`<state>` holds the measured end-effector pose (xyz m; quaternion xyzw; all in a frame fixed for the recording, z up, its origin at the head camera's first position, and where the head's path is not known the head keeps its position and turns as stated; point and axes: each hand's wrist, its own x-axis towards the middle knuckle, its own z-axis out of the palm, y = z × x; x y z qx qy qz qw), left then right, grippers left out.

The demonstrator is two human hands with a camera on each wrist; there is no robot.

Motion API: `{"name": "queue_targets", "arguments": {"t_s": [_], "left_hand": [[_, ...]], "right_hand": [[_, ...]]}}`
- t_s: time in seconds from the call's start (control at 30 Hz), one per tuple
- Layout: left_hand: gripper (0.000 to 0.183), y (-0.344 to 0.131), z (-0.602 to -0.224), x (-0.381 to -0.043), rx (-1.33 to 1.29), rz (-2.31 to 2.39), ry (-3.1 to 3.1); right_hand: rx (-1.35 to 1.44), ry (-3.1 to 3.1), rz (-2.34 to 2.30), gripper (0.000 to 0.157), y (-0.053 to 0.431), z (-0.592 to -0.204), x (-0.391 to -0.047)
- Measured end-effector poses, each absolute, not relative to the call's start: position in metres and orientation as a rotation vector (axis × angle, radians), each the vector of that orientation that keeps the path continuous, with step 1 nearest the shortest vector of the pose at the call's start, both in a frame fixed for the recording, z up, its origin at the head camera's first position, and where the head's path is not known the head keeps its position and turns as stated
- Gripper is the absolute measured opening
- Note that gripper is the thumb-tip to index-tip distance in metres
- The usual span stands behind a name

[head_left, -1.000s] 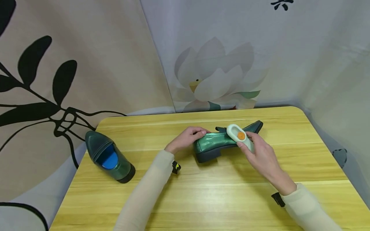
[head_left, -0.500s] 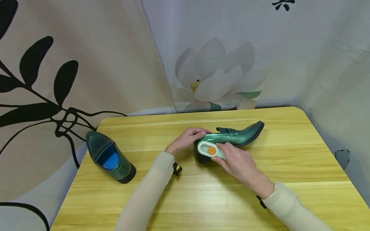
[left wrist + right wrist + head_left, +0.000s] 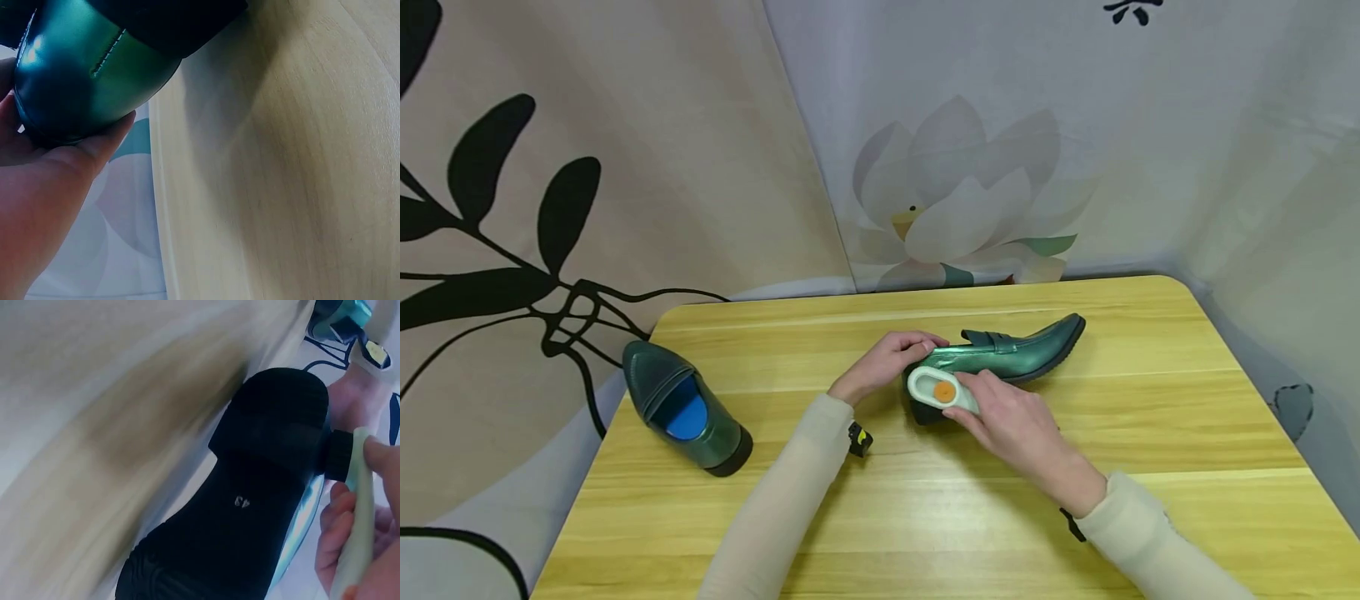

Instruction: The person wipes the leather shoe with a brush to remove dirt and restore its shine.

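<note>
A dark green heeled loafer (image 3: pixel 1030 354) is tilted on its side above the table, toe to the right. My left hand (image 3: pixel 883 362) grips the rim at its heel end; in the left wrist view, the thumb and fingers hold the shiny heel back (image 3: pixel 81 87). My right hand (image 3: pixel 1018 421) holds a pale green shoe brush (image 3: pixel 964 398) with an orange spot. The right wrist view shows its black bristles (image 3: pixel 338 455) against the shoe's side by the heel. There the black sole (image 3: pixel 250 469) faces the camera, marked 43.
A second green loafer (image 3: pixel 722 429) with a blue insole stands at the table's left edge, toe pointing back. The wooden table (image 3: pixel 880 525) ends at a back edge before a printed curtain (image 3: pixel 700 167). A dark strap sits on each wrist.
My right hand has moved the brush leftward along the shoe, from the front part to the heel, and a touch further left since half a second ago. The left hand keeps its hold.
</note>
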<state>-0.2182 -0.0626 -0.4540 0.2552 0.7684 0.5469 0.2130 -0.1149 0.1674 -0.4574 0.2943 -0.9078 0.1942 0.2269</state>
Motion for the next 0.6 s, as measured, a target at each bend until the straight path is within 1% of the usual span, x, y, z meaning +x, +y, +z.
{"name": "queue_targets", "arguments": {"t_s": [0.27,0.47,0.6], "left_hand": [[0.037,-0.062,-0.454,-0.218,0.679,1.522,2.171],[0.037,-0.06,-0.455,-0.217,0.667,1.488,2.232],[0.037,-0.055,-0.454,-0.214,0.725,1.36,2.379]], "right_hand": [[0.549,-2.504,0.645,0.051,0.194,-0.456,-0.125],[0.522,-2.544,0.69,0.049,0.199,-0.456,-0.128],[0.507,-2.543,0.742,0.051,0.199,-0.456,-0.126]]}}
